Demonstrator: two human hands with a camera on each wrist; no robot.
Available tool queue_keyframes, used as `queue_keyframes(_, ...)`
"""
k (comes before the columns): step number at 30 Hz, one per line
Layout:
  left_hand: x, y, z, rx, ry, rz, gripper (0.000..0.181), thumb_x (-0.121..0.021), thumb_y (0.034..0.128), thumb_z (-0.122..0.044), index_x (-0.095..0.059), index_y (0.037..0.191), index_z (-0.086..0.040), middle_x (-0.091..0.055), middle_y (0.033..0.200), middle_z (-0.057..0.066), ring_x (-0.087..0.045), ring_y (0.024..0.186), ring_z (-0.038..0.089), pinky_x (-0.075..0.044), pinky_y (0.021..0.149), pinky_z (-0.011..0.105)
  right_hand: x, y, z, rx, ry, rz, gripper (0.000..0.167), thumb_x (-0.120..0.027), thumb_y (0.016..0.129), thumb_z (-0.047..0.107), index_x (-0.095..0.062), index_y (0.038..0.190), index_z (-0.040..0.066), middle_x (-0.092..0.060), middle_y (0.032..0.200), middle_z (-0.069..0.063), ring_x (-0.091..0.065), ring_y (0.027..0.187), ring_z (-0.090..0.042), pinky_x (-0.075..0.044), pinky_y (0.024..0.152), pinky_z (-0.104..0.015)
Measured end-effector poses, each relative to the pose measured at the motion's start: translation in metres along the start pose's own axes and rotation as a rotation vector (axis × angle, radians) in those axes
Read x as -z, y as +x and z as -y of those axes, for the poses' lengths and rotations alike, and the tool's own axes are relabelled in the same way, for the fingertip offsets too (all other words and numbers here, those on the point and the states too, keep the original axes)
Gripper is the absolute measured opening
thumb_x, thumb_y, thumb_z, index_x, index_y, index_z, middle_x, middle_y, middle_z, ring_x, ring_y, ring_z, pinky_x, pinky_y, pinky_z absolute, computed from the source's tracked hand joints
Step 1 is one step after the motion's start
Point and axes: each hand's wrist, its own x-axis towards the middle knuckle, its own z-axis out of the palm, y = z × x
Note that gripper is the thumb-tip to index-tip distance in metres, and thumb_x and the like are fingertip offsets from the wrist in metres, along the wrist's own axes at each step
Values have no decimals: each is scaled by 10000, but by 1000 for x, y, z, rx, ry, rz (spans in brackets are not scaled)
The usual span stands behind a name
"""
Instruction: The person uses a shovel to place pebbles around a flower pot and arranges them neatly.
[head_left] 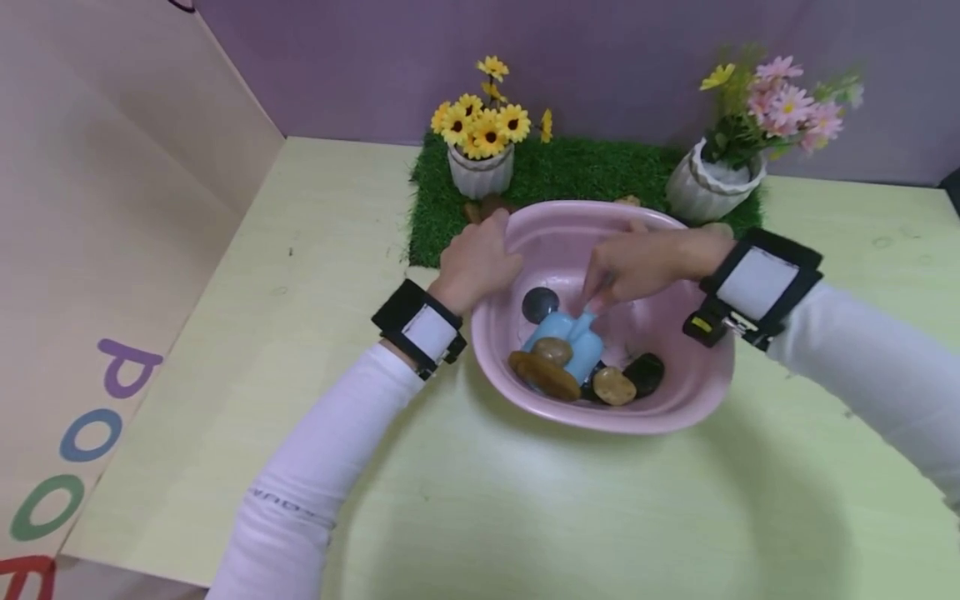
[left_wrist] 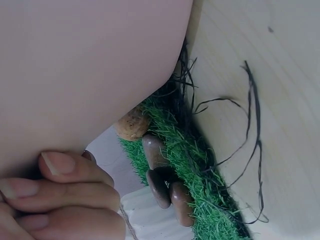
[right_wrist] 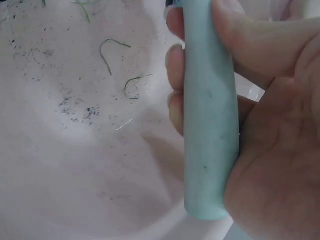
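Note:
A pink basin (head_left: pixel 603 417) stands tilted on the table's grass mat side. My left hand (head_left: pixel 480 260) grips its left rim; in the left wrist view its curled fingers (left_wrist: pixel 75 195) lie against the basin's outer wall (left_wrist: pixel 90 60). Inside, my right hand (head_left: pixel 637 262) holds a light-blue shovel (head_left: pixel 583 350) by its thick round handle (right_wrist: pixel 210 115). A brown stone (head_left: pixel 553 351) lies over the shovel's blade, and a long brown stone (head_left: pixel 545 375) overlaps its front. A dark grey stone (head_left: pixel 541 305), a tan stone (head_left: pixel 614 386) and a black stone (head_left: pixel 644 375) lie around the blade.
Behind the basin is a green grass mat (head_left: pixel 585 162) with a pot of yellow flowers (head_left: pixel 482 171) and a pot of pink flowers (head_left: pixel 708 187). Several stones (left_wrist: pixel 155 150) lie on the mat. Loose dark strands (left_wrist: pixel 255 100) hang at its edge. Grass bits (right_wrist: pixel 107 55) are in the basin.

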Motion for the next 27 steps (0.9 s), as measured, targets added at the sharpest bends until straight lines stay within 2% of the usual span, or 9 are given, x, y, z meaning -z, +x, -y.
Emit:
queue_keyframes(2,0,0,0,7,3,2,360,-538,916,-184,-486,1262,-99,-648,975,131,-672,690,217,-548,532,329,1,-1,-3,-5,41,26,150,-672,912,272,-764,1026,305,-744,1048,100,-620,1027,-154,-218,1039,-601)
queue_keyframes(4,0,0,-1,9,8,-1,365,-540,914,-184,-486,1265,-100,-648,979,133,-671,689,216,-549,531,327,1,-1,-6,0,100,55,152,-658,926,282,-761,1037,294,-748,1025,97,-625,965,-131,-312,1033,-511)
queue_keyframes(6,0,1,-1,9,11,-4,366,-541,911,-182,-486,1263,-98,-648,981,135,-672,692,218,-551,531,327,2,-2,-8,5,162,83,160,-647,936,292,-760,1050,282,-753,1014,92,-630,920,-119,-421,950,-360)
queue_keyframes(8,0,0,-2,6,12,-4,356,-540,911,-182,-489,1253,-98,-646,976,133,-671,700,221,-549,536,329,2,-2,-10,16,221,107,181,-640,944,288,-756,1078,252,-755,1048,69,-645,906,-130,-483,841,-263)
queue_keyframes(10,0,0,-2,5,15,-1,347,-537,914,-188,-489,1247,-101,-643,973,128,-669,707,222,-545,541,332,3,-3,-11,23,271,125,197,-635,949,276,-752,1099,225,-753,1082,46,-652,921,-154,-507,823,-247)
queue_keyframes(16,0,-1,-1,-3,14,-2,347,-540,905,-184,-492,1238,-97,-637,949,123,-671,706,227,-545,537,336,5,-5,-11,-2,397,171,211,-618,962,277,-741,1123,215,-716,1211,27,-657,1060,-142,-498,955,-295)
queue_keyframes(21,0,-1,-1,-7,9,-4,331,-541,898,-183,-494,1214,-95,-631,928,117,-670,705,228,-544,540,336,5,-7,-11,-1,425,170,214,-610,967,295,-739,1125,229,-696,1253,35,-637,1131,-99,-482,1025,-322)
queue_keyframes(27,0,-1,1,-19,4,-8,326,-540,890,-186,-494,1200,-95,-625,910,108,-669,701,223,-540,537,333,5,-12,-10,-7,455,153,228,-608,969,298,-731,1144,219,-713,1214,43,-636,1129,-102,-482,1024,-295)
